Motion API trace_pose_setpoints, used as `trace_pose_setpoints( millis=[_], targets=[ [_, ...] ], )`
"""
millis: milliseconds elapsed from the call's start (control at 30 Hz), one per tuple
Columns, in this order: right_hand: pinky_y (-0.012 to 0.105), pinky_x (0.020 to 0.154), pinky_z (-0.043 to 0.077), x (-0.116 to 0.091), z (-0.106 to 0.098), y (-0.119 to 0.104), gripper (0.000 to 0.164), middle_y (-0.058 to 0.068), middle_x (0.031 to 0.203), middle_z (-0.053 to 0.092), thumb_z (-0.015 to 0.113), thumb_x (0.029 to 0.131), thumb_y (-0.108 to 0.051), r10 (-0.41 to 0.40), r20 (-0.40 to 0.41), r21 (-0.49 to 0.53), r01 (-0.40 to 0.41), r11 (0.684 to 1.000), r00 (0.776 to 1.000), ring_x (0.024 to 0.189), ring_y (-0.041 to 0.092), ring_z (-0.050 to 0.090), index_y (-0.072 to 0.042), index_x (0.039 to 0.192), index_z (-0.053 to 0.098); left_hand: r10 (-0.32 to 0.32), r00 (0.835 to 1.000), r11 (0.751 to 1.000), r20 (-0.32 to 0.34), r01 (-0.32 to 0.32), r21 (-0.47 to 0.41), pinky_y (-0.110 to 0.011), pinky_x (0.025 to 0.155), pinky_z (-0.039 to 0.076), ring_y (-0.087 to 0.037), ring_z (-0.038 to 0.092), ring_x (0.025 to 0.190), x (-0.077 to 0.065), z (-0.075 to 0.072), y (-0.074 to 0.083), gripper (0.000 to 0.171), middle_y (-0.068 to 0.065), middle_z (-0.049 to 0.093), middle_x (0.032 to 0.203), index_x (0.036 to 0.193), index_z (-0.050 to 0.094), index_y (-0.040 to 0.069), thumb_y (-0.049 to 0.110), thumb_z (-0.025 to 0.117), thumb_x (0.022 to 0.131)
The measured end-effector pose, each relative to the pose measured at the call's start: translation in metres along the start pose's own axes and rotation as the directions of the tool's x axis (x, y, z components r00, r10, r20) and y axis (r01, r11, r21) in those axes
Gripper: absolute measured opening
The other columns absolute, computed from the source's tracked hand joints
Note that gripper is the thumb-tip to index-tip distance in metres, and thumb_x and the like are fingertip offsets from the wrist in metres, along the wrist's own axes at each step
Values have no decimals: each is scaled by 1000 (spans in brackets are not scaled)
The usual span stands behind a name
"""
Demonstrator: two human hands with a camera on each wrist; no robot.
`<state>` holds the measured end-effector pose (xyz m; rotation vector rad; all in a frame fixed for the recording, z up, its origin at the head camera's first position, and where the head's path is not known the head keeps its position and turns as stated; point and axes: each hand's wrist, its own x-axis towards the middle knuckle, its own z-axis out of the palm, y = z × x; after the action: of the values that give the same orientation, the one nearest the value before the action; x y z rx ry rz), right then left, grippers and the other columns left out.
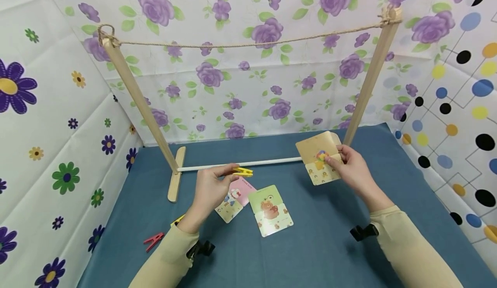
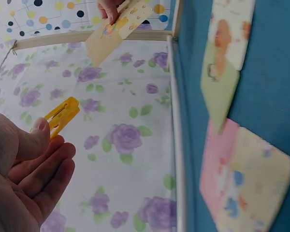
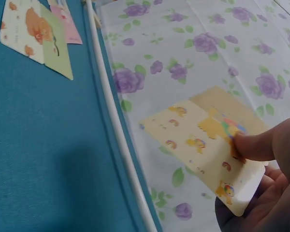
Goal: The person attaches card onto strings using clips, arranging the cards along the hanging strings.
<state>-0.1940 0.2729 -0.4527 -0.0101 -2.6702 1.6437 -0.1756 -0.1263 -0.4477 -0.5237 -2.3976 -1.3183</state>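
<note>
Between thumb and fingers my left hand (image 1: 211,189) pinches a yellow clothespin (image 1: 243,172), its jaw end pointing right, above the table. My right hand (image 1: 355,169) grips a tan and cream card (image 1: 320,161) by its right edge, thumb on the printed front, held up near the right post. On the cloth below lie a green and white card (image 1: 271,210) with a bear picture and a pink and cream card (image 1: 234,197), partly behind the left hand. A twine line (image 1: 233,45) hangs slack between two posts, above both hands.
Wooden posts, the left post (image 1: 139,102) and the right post (image 1: 372,76), carry the twine. A white rod (image 1: 268,162) joins them low down. A red clothespin (image 1: 154,241) and another yellow clothespin (image 1: 177,220) lie by the left forearm on the blue cloth (image 1: 318,245).
</note>
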Motion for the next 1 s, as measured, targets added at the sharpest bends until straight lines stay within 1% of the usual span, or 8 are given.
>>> trace_pose_setpoints(
  millis=[67, 233, 367, 533, 767, 867, 933, 1000],
  targets=[
    [28, 72, 62, 3, -2, -5, 45, 24, 117, 74, 65, 110, -27, -10, -19, 28, 10, 1000, 1000, 89, 11, 74, 3, 141, 55, 21, 1000, 1000, -6, -21, -16, -20, 54, 49, -16, 79, 81, 8, 1, 6, 24, -10, 82, 102, 113, 84, 4, 1, 85, 90],
    [26, 75, 61, 10, -5, -17, 43, 25, 118, 72, 64, 111, -26, -29, -48, 76, 33, 997, 998, 91, 7, 73, 3, 141, 55, 93, 995, 992, -28, -95, -79, -19, 50, 41, -17, 79, 77, 28, 3, 20, 21, -13, 81, 103, 112, 84, 1, -3, 82, 92],
    [25, 78, 61, 13, -6, -24, 45, 26, 121, 71, 63, 111, -26, -38, -61, 117, 45, 992, 997, 93, 6, 73, 2, 145, 54, 149, 988, 983, -51, -153, -105, -18, 49, 39, -15, 79, 78, 43, 5, 32, 20, -13, 81, 102, 111, 84, 1, -5, 81, 92],
    [24, 79, 60, 17, -7, -31, 45, 21, 117, 72, 63, 111, -26, -43, -80, 133, 53, 990, 996, 93, 6, 73, 3, 144, 54, 202, 977, 973, -68, -208, -97, -20, 45, 30, -11, 76, 70, 62, 7, 48, 18, -13, 81, 101, 110, 84, 1, -4, 80, 94],
    [24, 77, 59, 19, -15, -43, 40, 11, 111, 71, 64, 110, -27, -62, -104, 175, 80, 981, 993, 95, 11, 71, 0, 139, 55, 269, 959, 958, -94, -276, -81, -19, 47, 34, -15, 79, 75, 90, 4, 76, 15, -15, 81, 98, 108, 84, -1, -5, 77, 96],
    [23, 79, 59, 23, -18, -48, 39, 8, 111, 71, 63, 110, -27, -61, -113, 218, 85, 972, 992, 98, 10, 71, -1, 138, 54, 303, 948, 949, -102, -310, -60, -21, 45, 28, -15, 79, 74, 104, 3, 88, 14, -16, 81, 97, 107, 84, -2, -7, 75, 97],
    [23, 80, 59, 26, -19, -51, 40, 7, 112, 70, 63, 111, -27, -61, -117, 244, 88, 966, 991, 99, 9, 71, 0, 139, 54, 323, 941, 944, -104, -329, -42, -22, 45, 26, -13, 78, 71, 112, 2, 95, 14, -15, 81, 96, 106, 84, -2, -7, 74, 97],
    [24, 84, 60, 29, -20, -54, 42, 7, 114, 70, 63, 111, -26, -65, -118, 268, 95, 959, 991, 102, 8, 72, 0, 142, 53, 343, 933, 937, -105, -347, -22, -23, 44, 23, -10, 71, 58, 119, 1, 101, 13, -15, 81, 96, 105, 84, -2, -7, 75, 96]
  ],
)
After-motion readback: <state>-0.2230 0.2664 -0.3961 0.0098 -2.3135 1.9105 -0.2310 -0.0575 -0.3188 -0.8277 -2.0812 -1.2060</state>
